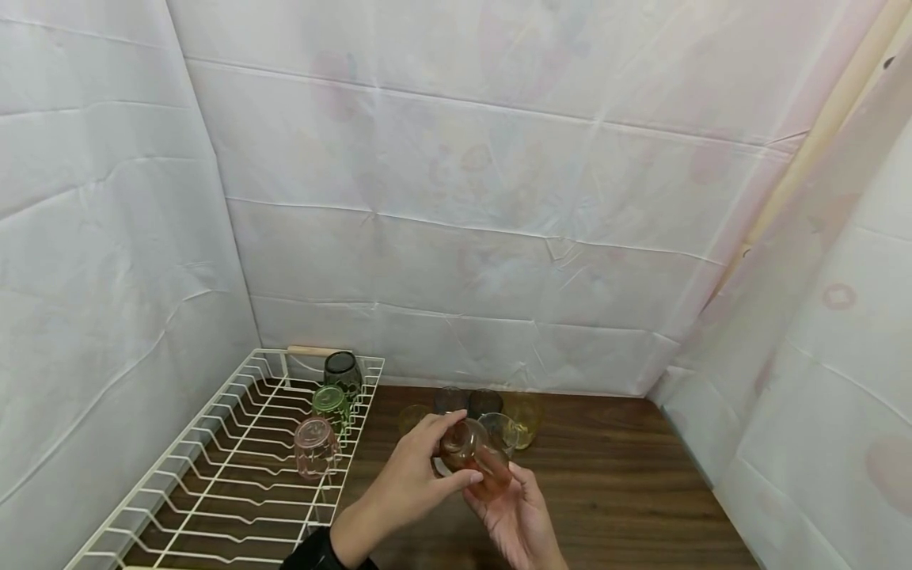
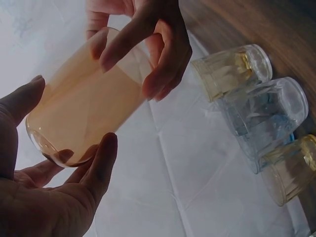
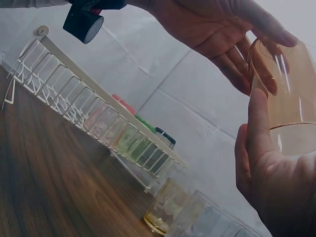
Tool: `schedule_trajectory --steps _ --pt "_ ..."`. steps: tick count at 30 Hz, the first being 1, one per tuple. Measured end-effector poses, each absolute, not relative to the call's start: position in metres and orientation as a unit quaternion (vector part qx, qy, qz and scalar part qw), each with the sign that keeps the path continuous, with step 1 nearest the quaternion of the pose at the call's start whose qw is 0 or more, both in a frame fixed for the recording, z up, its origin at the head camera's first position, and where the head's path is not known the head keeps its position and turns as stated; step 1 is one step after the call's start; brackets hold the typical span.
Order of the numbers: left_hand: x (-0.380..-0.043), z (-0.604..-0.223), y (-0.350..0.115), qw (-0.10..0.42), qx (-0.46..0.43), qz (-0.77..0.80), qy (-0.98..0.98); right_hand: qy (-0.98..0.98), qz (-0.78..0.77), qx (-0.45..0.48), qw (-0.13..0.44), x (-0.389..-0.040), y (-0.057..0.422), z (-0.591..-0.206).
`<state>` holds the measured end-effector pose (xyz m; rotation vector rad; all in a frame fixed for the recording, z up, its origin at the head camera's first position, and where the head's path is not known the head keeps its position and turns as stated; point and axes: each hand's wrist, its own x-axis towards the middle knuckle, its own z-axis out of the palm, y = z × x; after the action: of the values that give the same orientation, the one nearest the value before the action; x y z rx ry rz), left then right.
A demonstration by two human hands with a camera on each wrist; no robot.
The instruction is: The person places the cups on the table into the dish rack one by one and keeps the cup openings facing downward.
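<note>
Bare hands meet low in the head view, both gripping one amber-tinted drinking glass [image 1: 479, 457] that is raised and tilted between them. On the near left, the left hand [image 1: 412, 469] curls its thumb and fingers round one end of the glass; a black cuff [image 1: 326, 550] shows at its wrist. Just to its right, the right hand [image 1: 518, 513], palm turned up, has its fingers wrapped about the other end. Below both hands spreads a dark wood-grain table [image 1: 613, 483]. Just beyond the fingertips, a cluster of glasses stands close together on it: a yellow glass [image 1: 526, 421] at the right, a clear glass [image 1: 507, 428] partly hidden behind the held one, and two dark-looking glasses [image 1: 485, 402] farther back. To the left of the hands sits a white wire rack [image 1: 235, 461]. Along its side nearest the hands, three glasses form a row: a pink glass [image 1: 316, 450] in front, a green glass [image 1: 331, 404] next, and a smoky black glass [image 1: 343, 373] at the far end. Beyond everything, and at either side, hang creased white sheets [image 1: 456, 198], with a pale wooden pole [image 1: 805, 150] high on the right.
</note>
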<state>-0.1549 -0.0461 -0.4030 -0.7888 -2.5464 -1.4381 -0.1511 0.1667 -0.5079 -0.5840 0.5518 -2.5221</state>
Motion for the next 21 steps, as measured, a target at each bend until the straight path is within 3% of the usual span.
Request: schedule_trajectory --steps 21 --pt "-0.1508 -0.4022 -0.0513 0.093 -0.249 -0.469 -0.842 0.233 -0.914 -0.205 0.261 -0.1546 0.1638 -0.5023"
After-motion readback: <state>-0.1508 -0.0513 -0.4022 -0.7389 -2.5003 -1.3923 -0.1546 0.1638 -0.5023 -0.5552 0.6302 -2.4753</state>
